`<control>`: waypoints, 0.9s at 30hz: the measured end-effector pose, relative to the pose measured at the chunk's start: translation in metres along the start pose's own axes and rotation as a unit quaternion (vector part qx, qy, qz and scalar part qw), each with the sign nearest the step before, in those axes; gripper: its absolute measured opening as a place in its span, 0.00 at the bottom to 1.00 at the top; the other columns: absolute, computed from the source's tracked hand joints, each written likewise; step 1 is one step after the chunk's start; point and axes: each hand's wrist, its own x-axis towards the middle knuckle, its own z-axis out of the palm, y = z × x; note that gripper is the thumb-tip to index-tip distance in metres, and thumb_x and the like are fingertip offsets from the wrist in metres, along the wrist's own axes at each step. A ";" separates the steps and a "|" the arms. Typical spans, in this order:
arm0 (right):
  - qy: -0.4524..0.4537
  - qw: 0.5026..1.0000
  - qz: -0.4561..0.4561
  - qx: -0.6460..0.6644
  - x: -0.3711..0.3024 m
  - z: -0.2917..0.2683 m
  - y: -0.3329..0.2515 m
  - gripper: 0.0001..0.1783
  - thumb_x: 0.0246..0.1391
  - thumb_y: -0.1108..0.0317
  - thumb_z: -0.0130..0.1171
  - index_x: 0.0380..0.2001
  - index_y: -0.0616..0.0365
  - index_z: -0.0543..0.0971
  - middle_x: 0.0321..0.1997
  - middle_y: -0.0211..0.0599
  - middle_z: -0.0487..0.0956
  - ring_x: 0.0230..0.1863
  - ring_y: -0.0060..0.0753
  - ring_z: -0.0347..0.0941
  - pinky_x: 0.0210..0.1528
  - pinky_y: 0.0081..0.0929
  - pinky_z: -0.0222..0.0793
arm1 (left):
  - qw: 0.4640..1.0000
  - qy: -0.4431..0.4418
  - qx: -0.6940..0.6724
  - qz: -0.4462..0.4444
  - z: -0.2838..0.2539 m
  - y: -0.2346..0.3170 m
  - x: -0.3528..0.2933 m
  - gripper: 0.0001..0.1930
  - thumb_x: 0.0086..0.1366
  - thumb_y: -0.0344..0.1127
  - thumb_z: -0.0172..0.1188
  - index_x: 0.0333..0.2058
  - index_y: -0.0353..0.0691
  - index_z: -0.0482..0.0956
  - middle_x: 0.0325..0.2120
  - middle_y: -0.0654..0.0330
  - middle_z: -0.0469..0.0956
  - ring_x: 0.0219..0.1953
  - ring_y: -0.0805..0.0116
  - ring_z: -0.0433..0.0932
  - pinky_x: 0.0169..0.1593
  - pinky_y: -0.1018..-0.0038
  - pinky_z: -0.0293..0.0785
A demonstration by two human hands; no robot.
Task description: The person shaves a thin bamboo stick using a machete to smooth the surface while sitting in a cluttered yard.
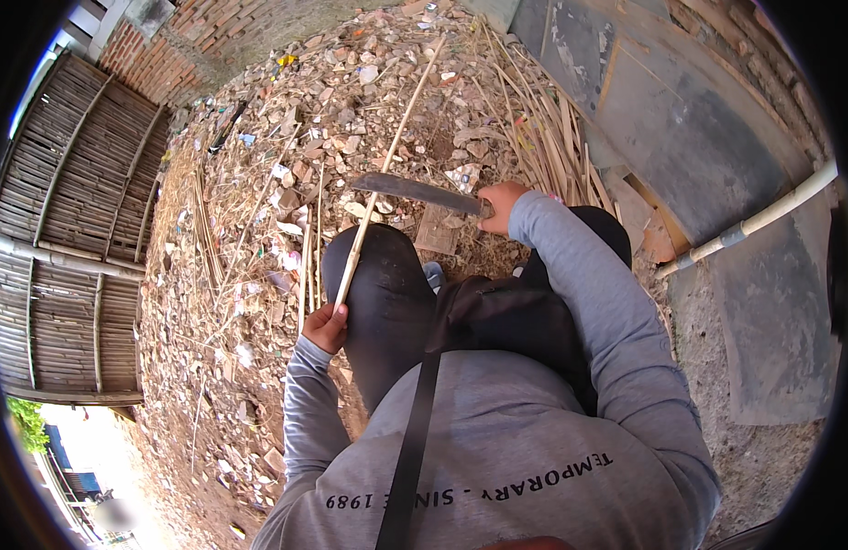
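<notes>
My left hand (326, 328) is closed round the near end of a long, pale bamboo strip (401, 137). The strip slants up and away over my left knee, its far end out above the rubble. In my right hand (503, 205) is the handle of a machete (419, 192) with a dark, slightly curved blade. That blade points left and crosses the strip a little beyond my knee; whether it touches or cuts into the strip I cannot tell. My fingers hide most of the handle.
Split bamboo strips (552, 137) lie piled at the far right, with several more (307, 261) beside my left knee. Stones and litter (259, 202) cover the ground. A bamboo-slat panel (76, 165) stands left; grey sheets (690, 128) and a pale pole (754, 220) are right.
</notes>
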 end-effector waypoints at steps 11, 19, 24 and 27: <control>0.019 1.000 -0.018 0.010 0.000 0.005 0.005 0.23 0.40 0.52 0.63 0.37 0.55 0.76 0.32 0.48 0.78 0.39 0.51 0.75 0.43 0.40 0.69 | 1.000 -0.011 0.010 0.002 0.005 0.011 -0.005 0.17 0.65 0.46 0.56 0.22 0.40 0.70 0.11 0.72 0.62 0.11 0.82 0.57 0.16 0.83 0.49; 0.014 1.000 -0.021 0.006 -0.001 0.003 0.004 0.24 0.40 0.51 0.63 0.38 0.54 0.76 0.32 0.47 0.78 0.39 0.50 0.75 0.43 0.41 0.69 | 0.999 -0.017 0.013 0.026 0.005 0.010 -0.005 0.17 0.65 0.45 0.56 0.22 0.41 0.69 0.11 0.71 0.61 0.11 0.82 0.56 0.16 0.83 0.47; 0.010 1.000 -0.023 0.002 0.000 0.005 0.006 0.25 0.40 0.50 0.64 0.39 0.54 0.75 0.33 0.48 0.78 0.40 0.51 0.74 0.43 0.41 0.69 | 1.000 -0.018 -0.008 0.022 0.002 0.004 -0.003 0.17 0.65 0.44 0.55 0.21 0.41 0.69 0.11 0.72 0.61 0.11 0.82 0.55 0.15 0.82 0.47; -0.003 1.000 -0.022 0.005 0.001 0.004 0.006 0.26 0.40 0.49 0.64 0.39 0.54 0.75 0.33 0.48 0.78 0.40 0.51 0.74 0.44 0.40 0.68 | 0.999 -0.018 -0.030 0.011 -0.001 0.000 -0.001 0.17 0.65 0.43 0.55 0.21 0.41 0.69 0.10 0.71 0.60 0.10 0.82 0.55 0.15 0.82 0.46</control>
